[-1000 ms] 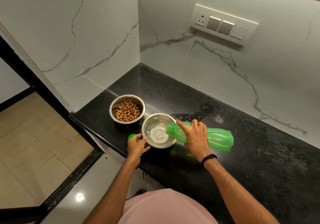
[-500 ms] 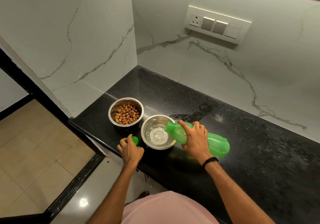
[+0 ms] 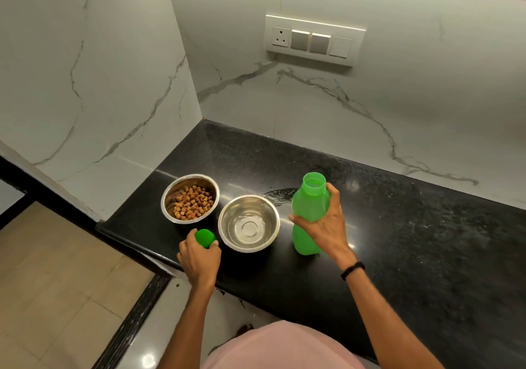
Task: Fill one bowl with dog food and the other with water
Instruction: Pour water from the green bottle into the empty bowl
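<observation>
Green bottle (image 3: 308,212), black speckled counter (image 3: 427,249).

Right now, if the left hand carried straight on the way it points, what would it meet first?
Probably the bowl of dog food: the left hand, gripping the green cap, points at its near rim. Depth is unclear.
</observation>
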